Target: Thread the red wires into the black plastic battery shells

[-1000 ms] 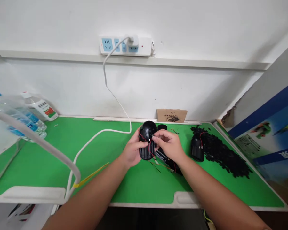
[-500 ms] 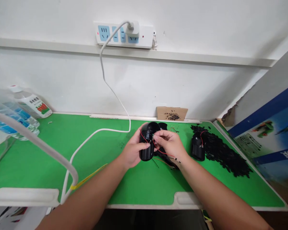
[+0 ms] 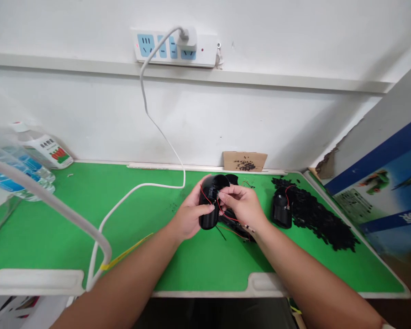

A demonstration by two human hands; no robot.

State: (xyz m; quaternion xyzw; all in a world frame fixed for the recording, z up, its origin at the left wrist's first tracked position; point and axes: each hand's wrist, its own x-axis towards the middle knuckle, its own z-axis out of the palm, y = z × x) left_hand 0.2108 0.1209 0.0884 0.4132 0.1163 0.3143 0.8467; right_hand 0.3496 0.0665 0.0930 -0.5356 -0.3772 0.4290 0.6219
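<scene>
My left hand is wrapped round a black plastic housing, holding it above the green table with its thumb across the front. Red wires run over the housing's face. At its right side my right hand is closed in a pinch by a small metallic-looking part; fingertips hide most of what they grip. Behind and below the right hand lie more black parts with red and black wires, partly covered. A similar black housing with a red wire stands to the right.
A long pile of small black pieces covers the table's right side. Cardboard holding tiny dark bits sits at the wall. A white cable crosses the left half from a power strip. Bottles stand far left.
Both hands keep nearly the same hold on the housing. The red wire by the right wrist has shifted slightly, and the whole view has moved a little.
</scene>
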